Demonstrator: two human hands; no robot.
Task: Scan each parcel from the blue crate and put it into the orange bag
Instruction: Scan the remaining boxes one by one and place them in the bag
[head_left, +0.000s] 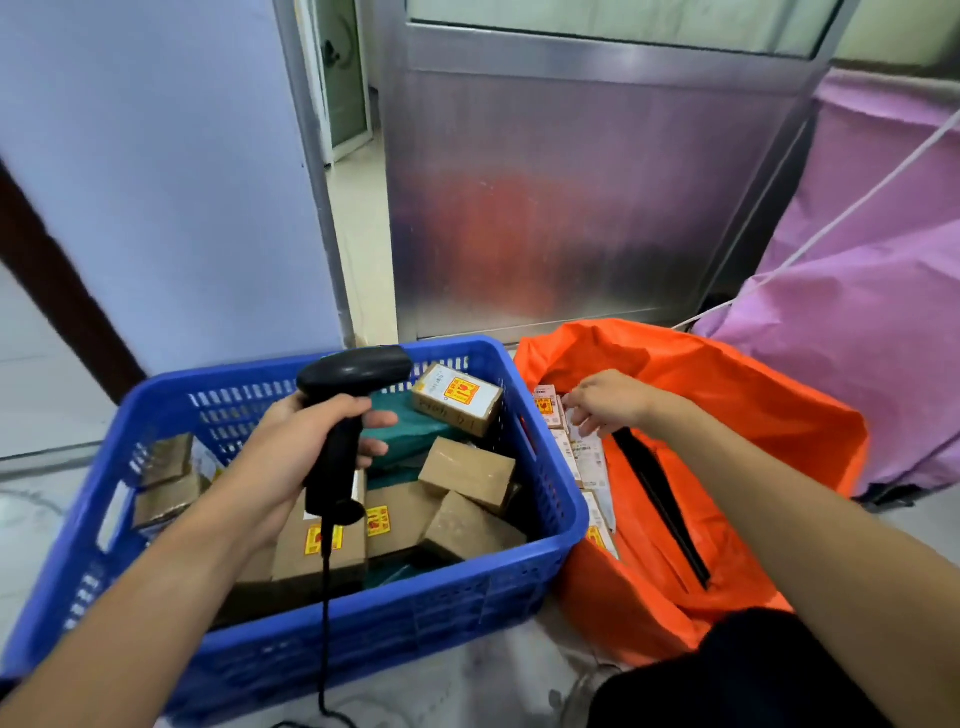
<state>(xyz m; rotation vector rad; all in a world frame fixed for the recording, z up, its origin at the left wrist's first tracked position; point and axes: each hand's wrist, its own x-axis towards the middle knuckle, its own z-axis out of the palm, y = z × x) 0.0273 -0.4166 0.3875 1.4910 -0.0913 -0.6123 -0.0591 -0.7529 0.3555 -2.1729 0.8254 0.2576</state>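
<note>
The blue crate (566, 525) sits on the floor in front of me, holding several brown cardboard parcels (467, 470) and green packets (410, 431). My left hand (306, 441) grips a black corded barcode scanner (353, 374) above the crate, its head pointing right. To the right lies the orange bag (753, 415), open, with several labelled parcels (576, 447) stacked along its left side. My right hand (608, 402) hovers inside the bag's mouth over those parcels, fingers loosely spread and pointing down, holding nothing I can see.
A metal door panel (597, 197) stands behind the crate and bag. A purple fabric bin (857, 291) with a white cord is at the right. A pale wall (171, 182) rises at the left. The scanner cable (324, 623) hangs down over the crate's front.
</note>
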